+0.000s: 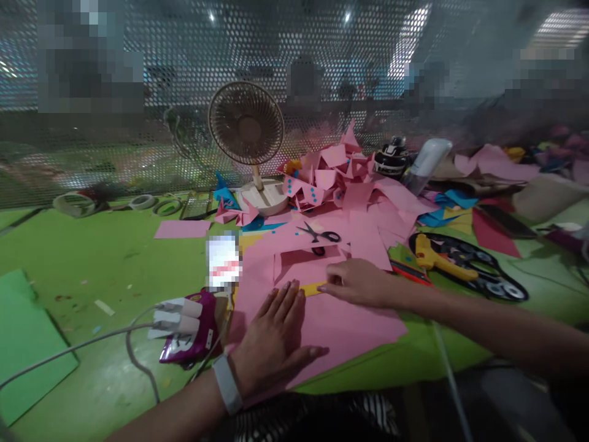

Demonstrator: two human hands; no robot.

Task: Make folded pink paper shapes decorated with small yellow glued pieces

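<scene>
My left hand (276,337) lies flat with its fingers stretched out on a large pink paper sheet (354,325). Its fingertips touch the left end of a narrow yellow strip (311,289), whose material I cannot tell. My right hand (354,282) is closed, its fingers curled and pinching at the strip's right end. Just beyond the hands, a pink paper piece (313,261) stands partly raised from the sheet. Behind it lies a pair of black-handled scissors (317,235), its blades apart, on more pink paper.
A small fan (248,129) stands at the back beside a heap of folded pink paper (331,172). To the right, a yellow-handled tool (442,261) rests on a black tray (501,279). Left are a lit phone (223,261), a purple pack (207,325) with chargers and cables, and green paper (32,350).
</scene>
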